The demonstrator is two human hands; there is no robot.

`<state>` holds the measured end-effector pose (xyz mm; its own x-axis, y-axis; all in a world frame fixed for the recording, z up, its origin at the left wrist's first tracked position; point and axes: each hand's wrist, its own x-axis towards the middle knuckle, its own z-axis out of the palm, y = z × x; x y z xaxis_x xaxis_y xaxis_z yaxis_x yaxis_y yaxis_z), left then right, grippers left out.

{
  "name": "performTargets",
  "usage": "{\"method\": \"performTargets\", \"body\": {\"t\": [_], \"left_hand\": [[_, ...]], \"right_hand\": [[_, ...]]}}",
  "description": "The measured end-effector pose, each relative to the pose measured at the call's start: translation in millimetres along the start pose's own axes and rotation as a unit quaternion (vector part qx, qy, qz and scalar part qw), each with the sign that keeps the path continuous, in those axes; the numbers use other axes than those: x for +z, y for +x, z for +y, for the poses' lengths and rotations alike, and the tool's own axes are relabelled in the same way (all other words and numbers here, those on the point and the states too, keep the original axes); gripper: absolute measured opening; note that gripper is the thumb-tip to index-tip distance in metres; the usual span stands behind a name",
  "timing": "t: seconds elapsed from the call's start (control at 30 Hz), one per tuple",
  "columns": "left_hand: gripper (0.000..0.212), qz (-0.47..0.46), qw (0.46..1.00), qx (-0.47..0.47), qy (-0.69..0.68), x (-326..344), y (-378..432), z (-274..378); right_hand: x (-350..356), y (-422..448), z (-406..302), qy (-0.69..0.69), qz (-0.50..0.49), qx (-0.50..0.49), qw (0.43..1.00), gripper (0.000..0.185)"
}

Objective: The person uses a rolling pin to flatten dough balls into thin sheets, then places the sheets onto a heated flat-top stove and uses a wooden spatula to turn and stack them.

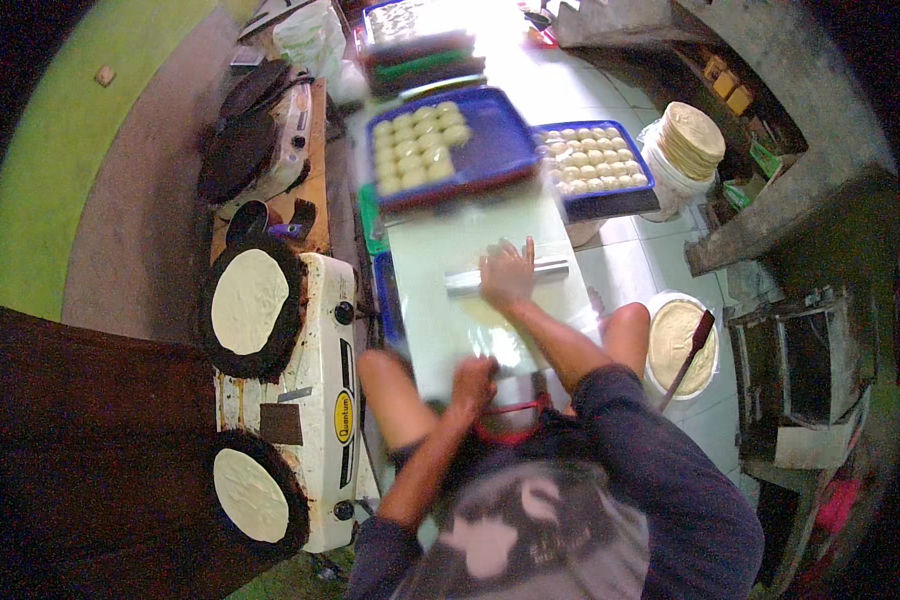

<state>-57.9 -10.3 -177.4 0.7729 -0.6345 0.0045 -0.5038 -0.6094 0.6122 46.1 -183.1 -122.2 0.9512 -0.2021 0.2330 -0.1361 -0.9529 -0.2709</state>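
Note:
My right hand [507, 276] lies over a metal rolling pin [465, 282], its fingers across the top of the pin. Under and just below the pin, a thin pale sheet of dough [487, 315] lies on the white work surface [431, 322]. My left hand [474, 384] is at the near edge of this surface, between my knees. Its fingers are curled and blurred, and whether they pinch anything is hidden. Beyond the pin, a blue tray [495, 142] holds rows of round dough balls [412, 150], with its right part bare.
On my left, a Quantum gas stove [330, 315] carries two dark pans with flatbreads [249, 301]. A second tray of dough balls [592, 161] stands right, near stacked flatbreads [691, 135] on a bucket. By my right knee sits a tub of pale paste [675, 345] with a spatula [694, 349].

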Motion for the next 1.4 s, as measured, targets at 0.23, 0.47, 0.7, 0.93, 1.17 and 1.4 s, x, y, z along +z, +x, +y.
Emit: {"method": "performTargets", "body": {"t": [0.23, 0.47, 0.7, 0.93, 1.17, 1.4], "left_hand": [[0.016, -0.003, 1.000, 0.003, 0.023, 1.9, 3.3, 8.8], [0.017, -0.044, 0.995, -0.002, 0.088, 1.4, -2.0, -5.2], [0.006, -0.002, 0.997, 0.012, 0.077, 4.3, -6.8, 3.4], [0.007, 0.047, 0.997, 0.010, 0.064, -3.2, -15.2, 7.7], [0.004, 0.037, 0.999, 0.025, 0.025, -5.4, -9.4, 5.3], [0.004, 0.058, 0.998, 0.011, -0.020, -4.5, -12.1, -0.2]], "right_hand": [[27.5, 12.7, 13.7, 0.116, 0.045, 0.058, 0.990, 0.024], [30.9, 17.6, -5.2, 0.233, -0.017, -0.021, 0.972, 0.098], [26.4, -19.8, -7.9, 0.068, -0.123, -0.115, 0.983, 0.055], [8.6, -48.6, 3.7, 0.042, -0.160, -0.209, 0.964, 0.028], [10.6, -57.8, 27.3, 0.077, -0.132, -0.086, 0.984, 0.054], [10.9, -46.8, 30.7, 0.039, -0.016, -0.081, 0.996, 0.057]]}}
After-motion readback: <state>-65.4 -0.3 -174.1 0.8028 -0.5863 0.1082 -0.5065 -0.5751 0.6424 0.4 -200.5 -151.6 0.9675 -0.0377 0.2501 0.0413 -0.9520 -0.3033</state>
